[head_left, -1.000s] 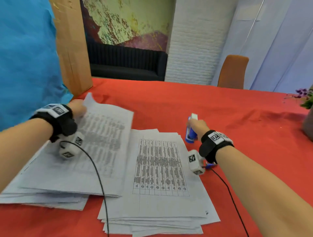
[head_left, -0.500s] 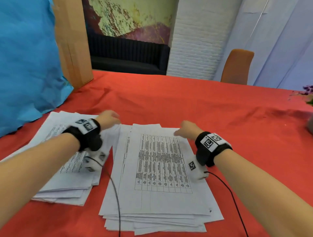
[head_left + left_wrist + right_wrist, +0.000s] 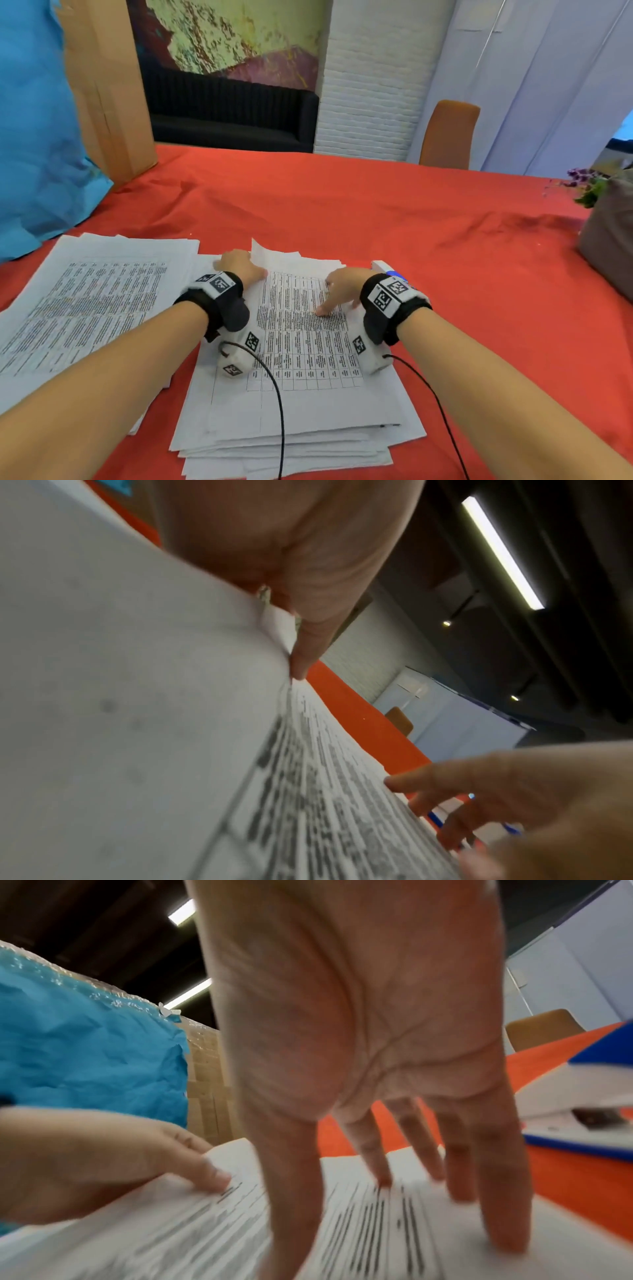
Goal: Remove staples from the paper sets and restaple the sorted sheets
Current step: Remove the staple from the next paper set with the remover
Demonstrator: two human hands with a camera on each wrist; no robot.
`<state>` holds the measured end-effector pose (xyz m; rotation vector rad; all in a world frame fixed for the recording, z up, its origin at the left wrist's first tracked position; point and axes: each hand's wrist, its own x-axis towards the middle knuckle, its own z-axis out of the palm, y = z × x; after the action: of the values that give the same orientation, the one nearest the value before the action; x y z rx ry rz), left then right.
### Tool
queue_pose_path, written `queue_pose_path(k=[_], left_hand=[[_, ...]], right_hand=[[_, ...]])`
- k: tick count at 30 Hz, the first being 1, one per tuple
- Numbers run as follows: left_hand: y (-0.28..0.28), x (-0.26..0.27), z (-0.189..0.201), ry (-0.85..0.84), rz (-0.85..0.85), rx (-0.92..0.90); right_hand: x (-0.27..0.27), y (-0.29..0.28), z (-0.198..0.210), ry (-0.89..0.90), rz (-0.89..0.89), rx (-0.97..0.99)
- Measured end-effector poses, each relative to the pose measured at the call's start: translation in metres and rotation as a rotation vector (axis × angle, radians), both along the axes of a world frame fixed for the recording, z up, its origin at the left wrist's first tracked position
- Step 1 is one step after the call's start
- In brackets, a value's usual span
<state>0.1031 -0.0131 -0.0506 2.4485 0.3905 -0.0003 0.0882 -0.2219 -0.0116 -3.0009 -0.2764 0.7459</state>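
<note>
Two piles of printed sheets lie on the red table (image 3: 394,219): a left pile (image 3: 85,301) and a middle pile (image 3: 308,377). My left hand (image 3: 248,266) pinches the far left corner of the middle pile's top sheet, and that corner (image 3: 262,249) stands lifted. In the left wrist view the left hand (image 3: 297,656) grips the paper edge. My right hand (image 3: 334,298) lies on the same sheet with straight, spread fingers (image 3: 380,1172) pressing it down. A blue and white stapler (image 3: 388,269) lies just beyond my right wrist, also close in the right wrist view as the stapler (image 3: 582,1104).
A blue paper-covered shape (image 3: 37,137) and a cardboard box (image 3: 109,96) stand at the far left. A grey pot with purple flowers (image 3: 606,240) sits at the right edge. An orange chair (image 3: 448,133) stands behind the table. Wrist cables trail over the middle pile.
A second ago my right hand held the stapler upright and my left held a paper set at the left. The stapler now lies on the table, and both hands have moved onto the middle pile.
</note>
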Motion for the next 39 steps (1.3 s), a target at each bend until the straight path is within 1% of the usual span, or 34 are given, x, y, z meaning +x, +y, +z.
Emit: queue_pose_path(k=[1, 2, 3, 4, 5, 6, 7, 8, 9, 10, 11, 12, 13, 14, 16, 17, 18, 20, 23, 25, 26, 27, 29, 30, 32, 34, 37, 39], left_hand=[[0.002, -0.001, 0.001, -0.062, 0.011, 0.003], [0.005, -0.002, 0.004, -0.150, -0.003, -0.042], [0.007, -0.005, 0.009, -0.248, -0.047, -0.092], [0.009, -0.008, 0.012, -0.330, -0.104, -0.115], [0.010, -0.016, 0.019, -0.379, -0.145, -0.123], [0.013, -0.020, 0.024, -0.428, -0.186, -0.140], [0.016, -0.024, 0.028, -0.444, -0.217, -0.188], [0.019, -0.028, 0.031, -0.425, -0.249, -0.283], [0.021, -0.033, 0.035, -0.357, -0.277, -0.429], [0.023, -0.036, 0.037, -0.274, -0.293, -0.605], [0.023, -0.040, 0.037, -0.183, -0.301, -0.768], [0.023, -0.044, 0.036, -0.118, -0.305, -0.892], [0.022, -0.048, 0.036, -0.060, -0.309, -0.928], [0.020, -0.050, 0.032, -0.018, -0.298, -0.922], [0.018, -0.054, 0.024, 0.036, -0.229, -0.851], [0.018, -0.055, 0.019, 0.048, -0.180, -0.821], [0.019, -0.055, 0.014, 0.061, -0.156, -0.822], [0.023, -0.054, 0.009, 0.143, -0.148, -0.894], [0.027, -0.055, 0.009, 0.323, -0.117, -1.050], [0.030, -0.053, 0.009, 0.369, -0.104, -1.133], [0.031, -0.053, 0.009, 0.383, -0.106, -1.145], [0.031, -0.053, 0.007, 0.396, -0.113, -1.143], [0.030, -0.053, -0.001, 0.434, -0.103, -1.136], [0.030, -0.053, -0.006, 0.444, -0.081, -1.140], [0.030, -0.054, -0.014, 0.447, -0.043, -1.158], [0.031, -0.054, -0.017, 0.437, -0.036, -1.167], [0.033, -0.054, -0.015, 0.413, -0.058, -1.220], [0.034, -0.055, -0.015, 0.411, -0.072, -1.229]], right_hand=[[-0.002, -0.008, 0.008, 0.069, -0.028, 0.123], [-0.003, -0.017, 0.017, 0.120, -0.070, 0.280], [-0.004, -0.029, 0.028, 0.106, -0.113, 0.418], [-0.004, -0.041, 0.039, 0.015, -0.150, 0.501], [-0.004, -0.053, 0.050, -0.136, -0.187, 0.510], [-0.001, -0.067, 0.058, -0.285, -0.234, 0.442], [0.000, -0.082, 0.063, -0.373, -0.283, 0.325], [-0.001, -0.095, 0.065, -0.372, -0.327, 0.204], [-0.003, -0.106, 0.063, -0.292, -0.367, 0.108], [-0.006, -0.115, 0.057, -0.169, -0.389, 0.036], [-0.008, -0.121, 0.049, -0.059, -0.398, -0.015], [-0.010, -0.124, 0.038, -0.002, -0.388, -0.039], [-0.013, -0.125, 0.029, 0.007, -0.374, -0.039], [-0.015, -0.124, 0.019, -0.009, -0.355, -0.032], [-0.019, -0.123, 0.003, -0.050, -0.332, 0.002], [-0.017, -0.122, -0.003, -0.059, -0.358, 0.049], [-0.015, -0.122, -0.008, -0.063, -0.378, 0.083], [-0.010, -0.125, -0.012, -0.033, -0.381, 0.045], [-0.009, -0.134, 0.003, 0.034, -0.354, -0.030], [-0.011, -0.138, 0.025, 0.004, -0.302, 0.003], [-0.013, -0.138, 0.035, -0.012, -0.281, 0.072], [-0.015, -0.133, 0.044, -0.023, -0.281, 0.204], [-0.020, -0.115, 0.054, -0.068, -0.288, 0.552], [-0.020, -0.103, 0.053, -0.099, -0.283, 0.677], [-0.016, -0.075, 0.042, -0.138, -0.283, 0.796], [-0.009, -0.046, 0.023, -0.110, -0.297, 0.863], [-0.001, -0.008, 0.000, 0.005, -0.412, 1.019], [0.003, 0.010, -0.010, 0.122, -0.402, 1.094]])
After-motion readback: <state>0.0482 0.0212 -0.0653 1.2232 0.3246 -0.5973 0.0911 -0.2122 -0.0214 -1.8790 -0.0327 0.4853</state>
